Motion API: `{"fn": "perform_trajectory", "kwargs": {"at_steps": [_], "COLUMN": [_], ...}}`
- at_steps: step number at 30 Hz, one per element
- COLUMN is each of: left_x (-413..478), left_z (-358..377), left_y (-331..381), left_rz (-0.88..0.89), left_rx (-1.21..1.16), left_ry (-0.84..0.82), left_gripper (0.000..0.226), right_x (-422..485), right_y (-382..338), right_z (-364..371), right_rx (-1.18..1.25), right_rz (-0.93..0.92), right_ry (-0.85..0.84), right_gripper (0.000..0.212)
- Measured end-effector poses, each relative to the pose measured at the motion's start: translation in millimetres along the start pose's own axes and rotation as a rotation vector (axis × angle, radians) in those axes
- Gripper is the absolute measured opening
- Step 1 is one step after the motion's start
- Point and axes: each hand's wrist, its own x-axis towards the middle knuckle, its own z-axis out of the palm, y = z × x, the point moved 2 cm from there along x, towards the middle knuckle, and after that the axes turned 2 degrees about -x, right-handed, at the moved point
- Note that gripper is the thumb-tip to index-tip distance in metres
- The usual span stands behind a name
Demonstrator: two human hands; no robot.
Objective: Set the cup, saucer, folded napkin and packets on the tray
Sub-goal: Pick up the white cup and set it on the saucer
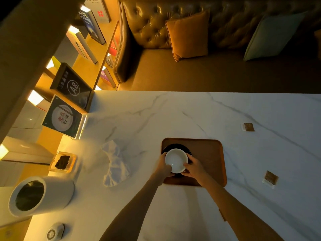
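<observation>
A brown wooden tray (208,153) lies on the white marble table. On its left half sits a black saucer (175,146), and a white cup (176,160) stands on it. My left hand (164,166) grips the cup's left side and my right hand (192,166) grips its right side. A white napkin (113,162) lies crumpled on the table left of the tray. Two brown packets lie on the table to the right, one far (248,127) and one near (271,178).
At the left edge stand a white cylindrical bin (41,195), a glass ashtray (62,161), a small round device (54,232) and upright sign stands (62,117). A tufted leather sofa (191,49) with cushions runs behind the table's far edge.
</observation>
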Motion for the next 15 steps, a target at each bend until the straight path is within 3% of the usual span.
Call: {"fn": "perform_trajectory", "kwargs": {"at_steps": [15], "left_x": [-3.5], "left_z": [7.3], "left_y": [1.9], "left_rz": [-0.004], "left_rx": [-0.043], "left_ry": [-0.012], "left_gripper": [0.074], "right_x": [-1.3], "right_y": [0.7], "right_z": [-3.7], "right_rx": [0.013], "right_rz": [0.015], "right_ry": [0.011], "right_gripper": [0.052]}}
